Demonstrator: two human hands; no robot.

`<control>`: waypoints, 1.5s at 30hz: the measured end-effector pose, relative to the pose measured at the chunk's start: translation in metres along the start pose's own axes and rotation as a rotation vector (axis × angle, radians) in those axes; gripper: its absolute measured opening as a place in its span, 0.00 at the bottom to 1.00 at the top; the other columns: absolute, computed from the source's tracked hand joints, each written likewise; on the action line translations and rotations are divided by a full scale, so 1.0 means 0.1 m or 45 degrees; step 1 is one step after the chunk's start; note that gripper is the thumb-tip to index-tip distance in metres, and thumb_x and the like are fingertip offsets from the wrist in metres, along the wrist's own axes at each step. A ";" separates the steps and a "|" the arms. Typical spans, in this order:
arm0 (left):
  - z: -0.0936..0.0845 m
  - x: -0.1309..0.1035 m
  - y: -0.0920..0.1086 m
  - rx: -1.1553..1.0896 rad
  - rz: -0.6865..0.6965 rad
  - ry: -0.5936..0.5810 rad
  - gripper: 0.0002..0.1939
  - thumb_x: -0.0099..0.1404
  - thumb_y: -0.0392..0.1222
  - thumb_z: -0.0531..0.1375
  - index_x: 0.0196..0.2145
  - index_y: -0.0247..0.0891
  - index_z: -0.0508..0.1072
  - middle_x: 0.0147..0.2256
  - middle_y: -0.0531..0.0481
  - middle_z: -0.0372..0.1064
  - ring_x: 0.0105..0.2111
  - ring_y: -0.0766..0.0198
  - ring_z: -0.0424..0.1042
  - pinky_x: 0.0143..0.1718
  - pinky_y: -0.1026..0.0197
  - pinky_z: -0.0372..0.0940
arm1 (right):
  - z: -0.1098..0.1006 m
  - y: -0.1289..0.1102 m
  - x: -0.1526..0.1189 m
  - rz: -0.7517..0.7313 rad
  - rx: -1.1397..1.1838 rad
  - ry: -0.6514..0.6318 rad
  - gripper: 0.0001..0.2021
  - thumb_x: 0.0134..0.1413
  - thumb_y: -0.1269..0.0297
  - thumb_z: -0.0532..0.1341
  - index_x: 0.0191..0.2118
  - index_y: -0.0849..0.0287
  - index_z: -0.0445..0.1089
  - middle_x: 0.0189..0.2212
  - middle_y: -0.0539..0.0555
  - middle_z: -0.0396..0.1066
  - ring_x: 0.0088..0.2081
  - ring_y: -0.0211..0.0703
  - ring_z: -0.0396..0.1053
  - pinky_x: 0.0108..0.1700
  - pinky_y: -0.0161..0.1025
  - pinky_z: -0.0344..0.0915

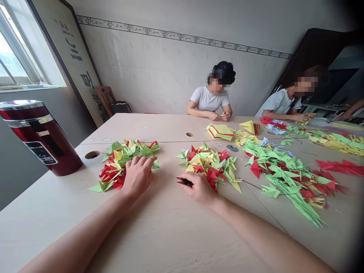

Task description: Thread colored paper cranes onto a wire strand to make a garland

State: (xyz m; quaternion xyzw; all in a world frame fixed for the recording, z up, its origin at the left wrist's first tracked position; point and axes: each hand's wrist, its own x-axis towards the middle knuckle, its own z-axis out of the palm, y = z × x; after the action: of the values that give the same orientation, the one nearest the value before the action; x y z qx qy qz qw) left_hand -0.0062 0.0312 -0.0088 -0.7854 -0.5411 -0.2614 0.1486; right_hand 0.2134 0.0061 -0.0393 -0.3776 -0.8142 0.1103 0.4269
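My left hand [138,175] lies palm down on the right side of a pile of folded paper cranes [113,167] in green, red and yellow. Its fingers are stretched out and no grasped thing shows under them. In my closed right hand [200,187] is a small dark tool with two pointed tips, looking like thread snips [184,182]; the rest of it is hidden by my fingers. Just behind that hand sits a second pile of paper cranes [207,163], in red, green, yellow and some pale blue. A dark cord [250,184] runs from it to the right.
A dark red vacuum flask [42,140] stands at the left beside a round table hole [92,154]. Long heaps of green and red paper cranes [287,174] cover the right side. Stacked coloured paper [220,131] lies farther back. Two people [212,98] sit across the table [159,235].
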 end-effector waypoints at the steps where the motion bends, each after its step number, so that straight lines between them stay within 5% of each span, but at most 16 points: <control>1: 0.02 0.00 -0.02 -0.026 -0.001 -0.011 0.19 0.59 0.29 0.48 0.45 0.41 0.69 0.38 0.45 0.71 0.40 0.53 0.63 0.38 0.53 0.56 | 0.00 0.00 0.00 0.003 -0.003 -0.020 0.05 0.50 0.72 0.57 0.32 0.59 0.71 0.25 0.51 0.71 0.26 0.38 0.68 0.30 0.34 0.65; 9: 0.03 0.00 0.01 -0.472 -0.012 0.245 0.10 0.62 0.36 0.52 0.41 0.39 0.67 0.36 0.46 0.69 0.38 0.57 0.65 0.41 0.56 0.60 | 0.05 -0.04 -0.02 0.069 0.202 -0.001 0.10 0.51 0.72 0.57 0.40 0.57 0.70 0.32 0.53 0.73 0.32 0.40 0.71 0.35 0.36 0.69; 14: 0.07 -0.10 0.21 -0.964 -0.185 0.149 0.12 0.61 0.40 0.55 0.43 0.39 0.63 0.36 0.47 0.67 0.36 0.62 0.67 0.36 0.61 0.62 | 0.12 -0.03 -0.03 0.327 0.285 0.024 0.18 0.51 0.67 0.59 0.49 0.57 0.64 0.35 0.54 0.71 0.35 0.41 0.71 0.36 0.37 0.70; 19: 0.10 -0.16 0.31 -1.282 -0.190 -0.015 0.14 0.60 0.38 0.56 0.45 0.39 0.63 0.35 0.48 0.66 0.35 0.64 0.67 0.36 0.63 0.63 | 0.21 -0.10 0.07 0.536 0.553 0.066 0.21 0.53 0.64 0.57 0.53 0.58 0.59 0.39 0.56 0.68 0.25 0.34 0.67 0.23 0.31 0.65; 24: 0.14 -0.16 0.29 -1.335 -0.256 -0.008 0.13 0.59 0.38 0.55 0.43 0.39 0.64 0.37 0.47 0.66 0.38 0.64 0.67 0.38 0.62 0.64 | 0.23 -0.15 0.13 0.633 0.674 0.039 0.10 0.52 0.61 0.58 0.39 0.60 0.67 0.32 0.52 0.68 0.21 0.32 0.60 0.20 0.30 0.60; 29: 0.17 -0.05 0.09 -1.078 -0.398 0.143 0.10 0.59 0.39 0.55 0.40 0.38 0.66 0.37 0.46 0.67 0.39 0.60 0.68 0.39 0.58 0.64 | 0.22 -0.10 0.09 0.766 0.725 0.073 0.13 0.51 0.58 0.59 0.40 0.58 0.67 0.27 0.49 0.66 0.21 0.32 0.60 0.21 0.31 0.60; 33: 0.10 -0.02 0.04 -0.699 -0.256 0.314 0.12 0.57 0.37 0.56 0.40 0.40 0.68 0.44 0.44 0.64 0.47 0.53 0.62 0.49 0.48 0.57 | 0.25 -0.07 0.07 0.735 0.788 0.118 0.16 0.48 0.58 0.61 0.43 0.58 0.66 0.37 0.54 0.68 0.30 0.37 0.66 0.27 0.34 0.66; 35: 0.05 -0.06 0.12 -0.744 -0.147 0.340 0.13 0.58 0.37 0.56 0.43 0.41 0.68 0.48 0.43 0.61 0.50 0.54 0.59 0.51 0.48 0.54 | 0.27 -0.05 0.06 0.681 0.800 0.163 0.17 0.47 0.58 0.62 0.43 0.58 0.66 0.40 0.56 0.68 0.35 0.41 0.67 0.30 0.35 0.68; 38: 0.03 -0.14 0.30 -1.119 -0.101 0.042 0.17 0.58 0.40 0.58 0.46 0.41 0.66 0.50 0.42 0.60 0.49 0.56 0.61 0.43 0.55 0.62 | 0.28 -0.04 0.04 0.575 0.789 0.185 0.16 0.47 0.59 0.62 0.43 0.59 0.66 0.38 0.56 0.68 0.36 0.41 0.68 0.33 0.37 0.69; 41: 0.08 -0.18 0.41 -1.602 -0.221 -0.336 0.13 0.57 0.43 0.59 0.41 0.38 0.68 0.41 0.44 0.67 0.38 0.61 0.67 0.34 0.61 0.64 | 0.25 -0.07 0.01 0.537 0.780 0.097 0.12 0.50 0.60 0.60 0.40 0.59 0.67 0.32 0.53 0.69 0.27 0.36 0.67 0.29 0.36 0.68; 45: 0.13 -0.13 0.40 -2.026 -0.628 -0.357 0.09 0.52 0.41 0.64 0.29 0.35 0.68 0.25 0.54 0.66 0.26 0.71 0.65 0.30 0.66 0.62 | 0.17 -0.17 0.01 0.483 0.648 0.118 0.12 0.51 0.60 0.60 0.42 0.58 0.66 0.34 0.53 0.70 0.32 0.40 0.69 0.34 0.36 0.68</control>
State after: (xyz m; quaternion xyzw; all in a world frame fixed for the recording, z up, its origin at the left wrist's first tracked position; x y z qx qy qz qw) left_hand 0.0300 0.0127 -0.0251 -0.5403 -0.3651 -0.4897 -0.5787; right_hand 0.1906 -0.0027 -0.0409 -0.4085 -0.6553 0.3707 0.5160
